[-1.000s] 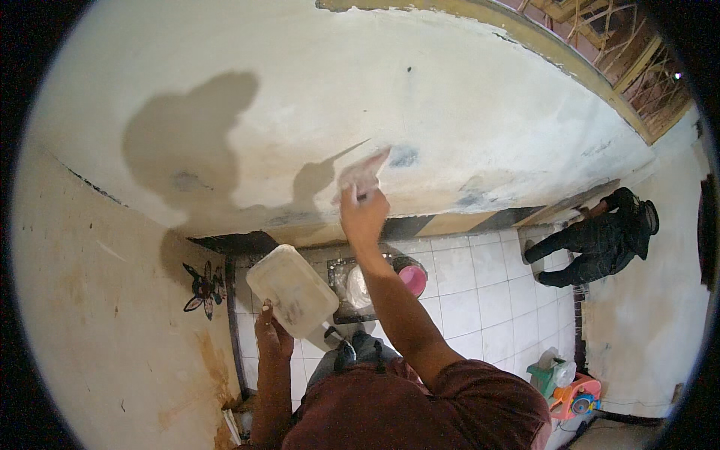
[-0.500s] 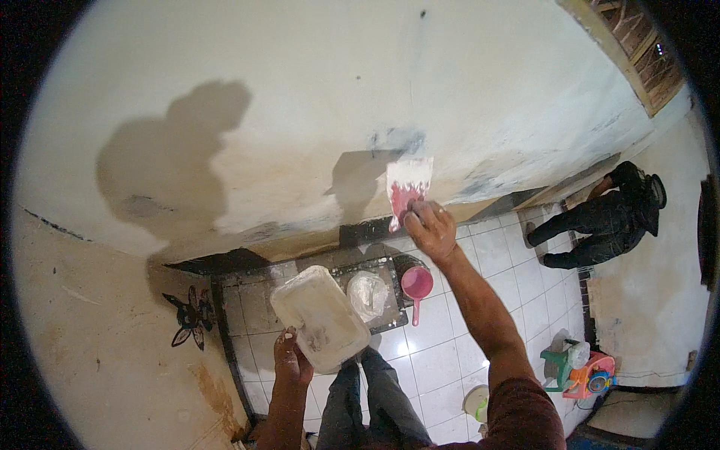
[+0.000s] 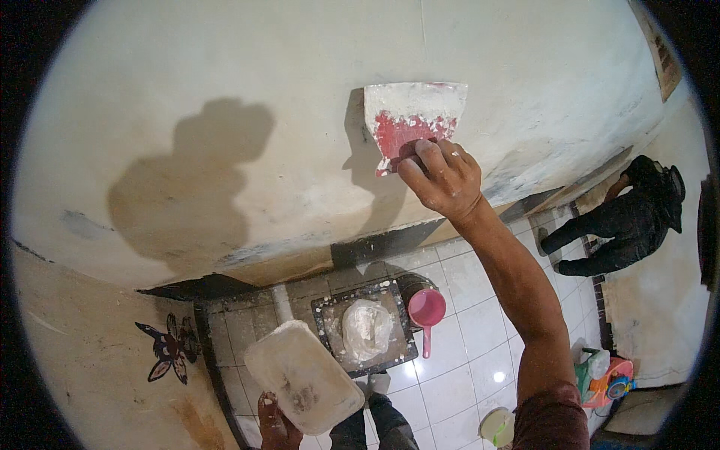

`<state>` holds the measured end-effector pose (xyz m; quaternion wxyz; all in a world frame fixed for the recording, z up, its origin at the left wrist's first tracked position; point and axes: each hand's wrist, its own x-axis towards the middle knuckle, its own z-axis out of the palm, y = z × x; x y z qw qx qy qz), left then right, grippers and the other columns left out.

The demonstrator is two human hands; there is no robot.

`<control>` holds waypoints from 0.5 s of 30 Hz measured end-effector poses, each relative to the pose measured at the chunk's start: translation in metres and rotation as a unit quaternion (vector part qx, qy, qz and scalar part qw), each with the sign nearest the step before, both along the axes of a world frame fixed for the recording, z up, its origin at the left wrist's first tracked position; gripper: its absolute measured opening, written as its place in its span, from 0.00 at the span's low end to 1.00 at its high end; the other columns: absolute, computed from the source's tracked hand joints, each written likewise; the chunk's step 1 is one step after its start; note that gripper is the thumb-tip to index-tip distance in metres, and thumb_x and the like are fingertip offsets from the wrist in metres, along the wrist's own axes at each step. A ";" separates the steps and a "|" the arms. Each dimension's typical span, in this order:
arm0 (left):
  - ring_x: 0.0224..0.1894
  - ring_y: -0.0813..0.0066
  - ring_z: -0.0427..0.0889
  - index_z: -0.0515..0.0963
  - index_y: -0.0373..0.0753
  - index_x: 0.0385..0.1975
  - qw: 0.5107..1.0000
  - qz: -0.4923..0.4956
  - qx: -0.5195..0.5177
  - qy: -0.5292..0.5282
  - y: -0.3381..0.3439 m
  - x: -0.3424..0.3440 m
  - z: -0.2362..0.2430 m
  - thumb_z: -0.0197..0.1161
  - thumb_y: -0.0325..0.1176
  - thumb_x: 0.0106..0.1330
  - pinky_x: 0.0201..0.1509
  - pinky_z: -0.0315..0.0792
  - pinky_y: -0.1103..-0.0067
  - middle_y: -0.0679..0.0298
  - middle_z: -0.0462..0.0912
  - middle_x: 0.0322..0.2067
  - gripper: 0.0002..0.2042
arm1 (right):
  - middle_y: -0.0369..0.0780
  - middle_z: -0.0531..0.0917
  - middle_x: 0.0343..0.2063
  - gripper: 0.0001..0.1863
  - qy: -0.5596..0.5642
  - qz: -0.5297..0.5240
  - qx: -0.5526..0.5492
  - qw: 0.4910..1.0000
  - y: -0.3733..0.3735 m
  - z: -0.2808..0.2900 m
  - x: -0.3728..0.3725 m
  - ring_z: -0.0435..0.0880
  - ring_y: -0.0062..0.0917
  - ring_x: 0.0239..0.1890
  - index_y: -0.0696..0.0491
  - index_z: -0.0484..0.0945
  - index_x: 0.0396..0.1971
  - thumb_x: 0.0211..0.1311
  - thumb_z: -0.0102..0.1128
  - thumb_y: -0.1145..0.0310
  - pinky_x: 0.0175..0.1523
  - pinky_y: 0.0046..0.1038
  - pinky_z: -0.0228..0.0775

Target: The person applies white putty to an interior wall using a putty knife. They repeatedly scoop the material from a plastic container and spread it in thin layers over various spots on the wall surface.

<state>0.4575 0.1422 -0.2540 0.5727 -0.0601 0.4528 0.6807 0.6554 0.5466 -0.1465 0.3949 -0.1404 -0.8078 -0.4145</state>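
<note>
My right hand (image 3: 444, 176) is closed round the handle of a wide red putty knife (image 3: 416, 124). White putty coats the blade's far edge, which lies against the pale wall (image 3: 300, 67). Lower left, my left hand (image 3: 276, 421) grips the edge of a shallow, rounded rectangular tray (image 3: 304, 375), whitish and stained with dried putty and grey smears. A clear plastic bag of white putty or powder (image 3: 367, 330) rests on a dark, paint-spotted square board (image 3: 397, 352) on the floor. Beside it stands a pink dipper (image 3: 427, 307) with its handle pointing toward me.
A co-worker in dark clothes (image 3: 622, 221) bends toward the wall at the right. Colourful plastic items (image 3: 606, 379) and a pale round container (image 3: 496, 426) are on the white-tiled floor (image 3: 472, 315), lower right. A flower-shaped decoration (image 3: 169, 349) is on the left wall.
My right hand has swept the putty knife upward along the wall, and the blade now faces me more broadly. The tray and left hand sit lower and further left in view.
</note>
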 end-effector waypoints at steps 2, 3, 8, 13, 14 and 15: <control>0.52 0.52 0.74 0.60 0.33 0.59 0.999 0.013 -0.002 -0.039 0.000 0.003 -0.005 0.62 0.46 0.58 0.58 0.70 0.55 0.53 0.70 0.53 0.33 | 0.32 0.74 0.29 0.10 0.008 0.002 -0.018 1.000 -0.001 -0.002 -0.009 0.75 0.21 0.27 0.44 0.72 0.22 0.42 0.66 0.67 0.28 0.22 0.68; 0.52 0.52 0.74 0.60 0.33 0.59 0.998 0.020 -0.004 -0.054 -0.004 0.004 -0.010 0.62 0.46 0.58 0.58 0.69 0.55 0.53 0.70 0.54 0.33 | 0.33 0.74 0.28 0.11 0.017 0.003 -0.037 0.999 -0.001 -0.004 -0.012 0.75 0.22 0.26 0.45 0.69 0.18 0.40 0.66 0.69 0.28 0.22 0.69; 0.53 0.52 0.73 0.60 0.34 0.59 0.996 0.026 -0.007 -0.084 -0.006 0.005 -0.020 0.62 0.46 0.59 0.59 0.68 0.55 0.52 0.69 0.54 0.33 | 0.34 0.75 0.29 0.10 -0.018 -0.004 -0.026 1.000 -0.001 -0.072 0.022 0.75 0.22 0.27 0.44 0.71 0.18 0.39 0.67 0.70 0.29 0.22 0.69; 0.54 0.52 0.72 0.61 0.34 0.59 0.994 0.038 -0.019 -0.096 -0.017 0.009 -0.029 0.61 0.47 0.59 0.60 0.67 0.55 0.52 0.69 0.54 0.33 | 0.34 0.75 0.28 0.11 0.026 0.019 -0.030 0.999 -0.014 -0.062 0.015 0.73 0.21 0.24 0.46 0.70 0.15 0.37 0.66 0.73 0.26 0.22 0.66; 0.54 0.52 0.72 0.61 0.34 0.59 0.994 0.047 -0.021 -0.098 -0.020 0.010 -0.030 0.61 0.47 0.59 0.60 0.67 0.55 0.52 0.69 0.55 0.33 | 0.33 0.74 0.27 0.11 0.047 0.013 -0.010 0.999 -0.011 -0.051 0.004 0.72 0.21 0.23 0.46 0.70 0.15 0.37 0.65 0.73 0.25 0.22 0.66; 0.54 0.52 0.72 0.61 0.34 0.59 0.994 0.044 -0.023 -0.102 -0.019 0.011 -0.031 0.61 0.47 0.59 0.60 0.66 0.55 0.52 0.69 0.55 0.33 | 0.33 0.73 0.27 0.10 0.049 0.025 -0.007 0.998 -0.005 -0.040 0.002 0.72 0.21 0.23 0.47 0.70 0.15 0.37 0.65 0.72 0.24 0.23 0.64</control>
